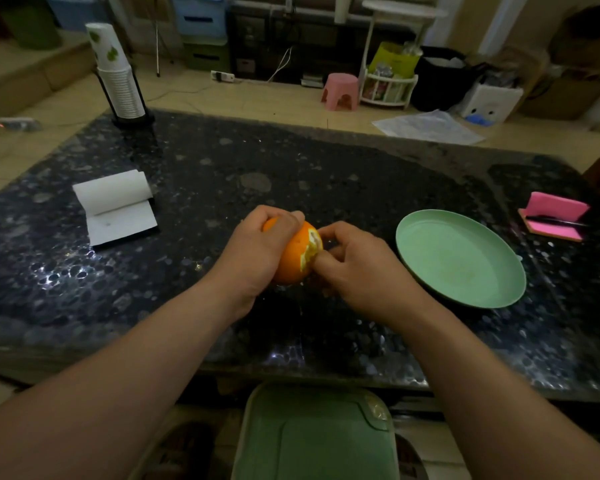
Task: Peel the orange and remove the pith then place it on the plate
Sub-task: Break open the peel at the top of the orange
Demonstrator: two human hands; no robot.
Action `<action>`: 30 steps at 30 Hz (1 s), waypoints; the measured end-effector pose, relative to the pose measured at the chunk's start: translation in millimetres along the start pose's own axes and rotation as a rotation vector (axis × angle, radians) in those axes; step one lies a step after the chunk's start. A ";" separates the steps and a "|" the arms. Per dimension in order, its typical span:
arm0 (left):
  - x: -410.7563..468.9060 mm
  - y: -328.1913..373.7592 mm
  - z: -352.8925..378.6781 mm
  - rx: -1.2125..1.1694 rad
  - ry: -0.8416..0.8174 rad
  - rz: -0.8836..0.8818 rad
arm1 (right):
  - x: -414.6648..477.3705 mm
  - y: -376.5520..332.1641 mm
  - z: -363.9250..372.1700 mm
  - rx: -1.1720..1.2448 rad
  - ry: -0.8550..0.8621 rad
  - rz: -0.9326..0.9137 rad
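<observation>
Fingers (284, 218) of the left hand (257, 251) are curling round the orange (293, 263), gripping it just left of the green plate (499, 292); the right hand (357, 261) is pinching a strip of loosened peel (310, 245). Farther left of the green plate, a paper-towel roll (115, 197) is lying.

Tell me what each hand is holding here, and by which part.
The left hand grips the orange around its still-unpeeled left side. The right hand pinches the peel at the torn edge on the orange's right side.
</observation>
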State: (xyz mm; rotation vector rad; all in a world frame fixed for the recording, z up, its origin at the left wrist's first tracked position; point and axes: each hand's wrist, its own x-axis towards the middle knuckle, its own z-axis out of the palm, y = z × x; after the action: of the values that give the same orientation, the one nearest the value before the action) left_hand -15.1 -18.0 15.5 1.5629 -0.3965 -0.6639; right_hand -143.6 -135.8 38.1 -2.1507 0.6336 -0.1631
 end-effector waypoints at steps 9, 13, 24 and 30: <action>-1.0 1.7 -2.9 0.023 -0.053 -0.040 | -1.4 4.3 -3.6 -0.011 -0.008 -0.026; -0.1 6.3 -7.5 -0.098 -0.069 -0.120 | -1.9 7.6 -14.4 0.168 -0.129 -0.037; -4.5 9.1 -8.7 -0.087 -0.050 -0.116 | -3.3 -0.4 -13.1 0.086 -0.131 -0.028; -9.8 5.1 1.6 0.041 0.000 0.017 | -2.0 -1.4 3.4 0.029 0.067 -0.004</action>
State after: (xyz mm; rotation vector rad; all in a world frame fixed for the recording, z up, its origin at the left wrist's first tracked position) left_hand -23.0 -13.8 22.2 1.5968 -0.4251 -0.6464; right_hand -143.7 -131.7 37.4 -2.1265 0.6611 -0.2457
